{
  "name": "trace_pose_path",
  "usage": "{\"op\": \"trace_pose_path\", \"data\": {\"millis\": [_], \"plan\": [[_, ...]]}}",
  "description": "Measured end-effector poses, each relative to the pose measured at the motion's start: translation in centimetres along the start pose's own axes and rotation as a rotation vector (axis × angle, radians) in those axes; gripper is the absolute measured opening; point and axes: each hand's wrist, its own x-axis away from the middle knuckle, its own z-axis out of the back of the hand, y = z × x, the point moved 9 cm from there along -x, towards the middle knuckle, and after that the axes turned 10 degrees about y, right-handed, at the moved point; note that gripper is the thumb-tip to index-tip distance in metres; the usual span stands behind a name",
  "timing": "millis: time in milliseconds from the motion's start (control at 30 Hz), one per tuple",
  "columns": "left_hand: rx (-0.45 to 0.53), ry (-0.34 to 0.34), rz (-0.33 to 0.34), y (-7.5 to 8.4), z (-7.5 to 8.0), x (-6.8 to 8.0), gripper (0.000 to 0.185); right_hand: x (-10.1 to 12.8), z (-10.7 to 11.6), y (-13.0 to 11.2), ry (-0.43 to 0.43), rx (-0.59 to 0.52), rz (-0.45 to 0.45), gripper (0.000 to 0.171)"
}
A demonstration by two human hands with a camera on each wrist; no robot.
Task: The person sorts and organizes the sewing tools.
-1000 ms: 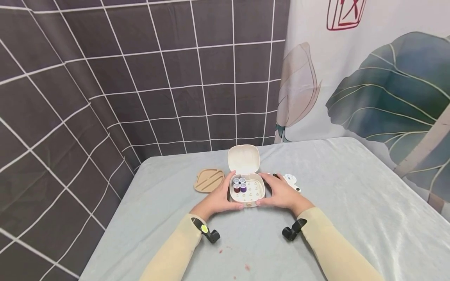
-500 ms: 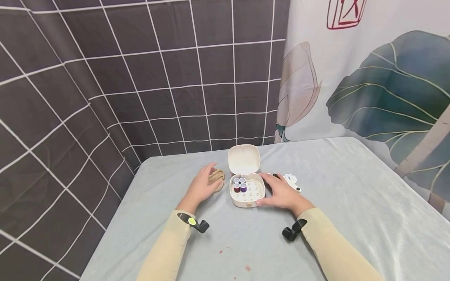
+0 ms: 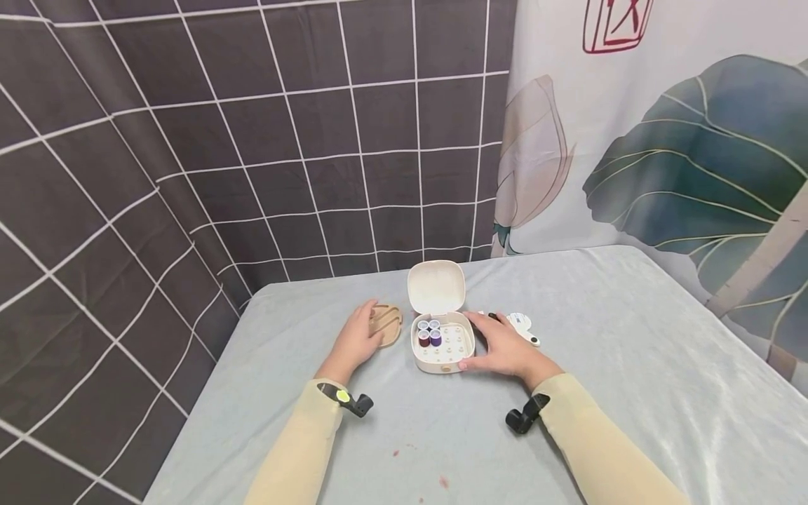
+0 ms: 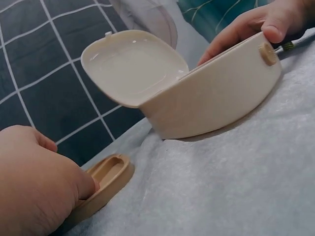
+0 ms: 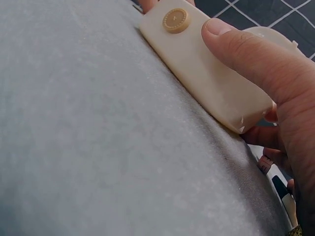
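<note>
**Step in hand: insert tray pick-up, box braced**

Sewing box (image 3: 442, 348): near the middle of the grey-clothed table (image 3: 631, 393), hinged lid (image 3: 436, 286) raised upright at the far side. Four thread spools (image 3: 430, 332) seated on pegs in the far left corner of the base; remaining pegs bare.

Right hand (image 3: 505, 347): wrapped round the right side of the box, thumb (image 5: 246, 44) pressed flat on the front wall beside the round clasp button (image 5: 175, 19), other fingers curled behind the right wall. Bracing hold, by the look of it.

Left hand (image 3: 355, 341): fingers curled down onto the near left edge of the tan insert tray (image 3: 388, 322), which lies flat on the cloth just left of the box, apart from it. Thumb position under the rim: not discernible.

Judged stage: tray contacted, not yet lifted.

Next move calls for:
- a firm pinch on the thin tray rim before lifting;
- level carriage across the short gap to the box;
- clearance over the spools and the raised lid.

White card with a black pen (image 3: 525, 326): just beyond the right hand, untouched.
</note>
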Motion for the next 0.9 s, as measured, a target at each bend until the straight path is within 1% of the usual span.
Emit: {"op": "trace_pose_path", "data": {"millis": [67,233,433,567,700,800,900], "plan": [[-0.003,0.003,-0.003,-0.2,0.0,0.1,0.067,0.0,-0.1,0.0,0.001,0.001,0.001,0.105],[0.012,0.02,-0.036,-0.3,0.2,0.1,0.066,0.0,0.0,0.0,0.002,0.008,-0.008,0.106],[0.056,0.058,-0.064,0.1,0.7,0.0,0.07,0.0,0.0,-0.1,-0.009,0.003,-0.019,0.107],[0.094,0.086,-0.1,0.9,1.3,0.0,0.071,0.0,-0.1,0.0,-0.015,0.003,-0.025,0.109],[0.144,0.103,-0.161,2.2,2.0,0.0,0.071,-0.1,0.0,0.2,-0.009,0.005,-0.033,0.11],[0.167,0.101,-0.199,3.1,2.4,0.0,0.071,-0.1,0.0,0.2,-0.016,0.008,-0.037,0.111],[0.159,0.086,-0.207,3.4,2.7,0.0,0.071,0.0,-0.1,0.1,-0.026,0.012,-0.043,0.111]]}}
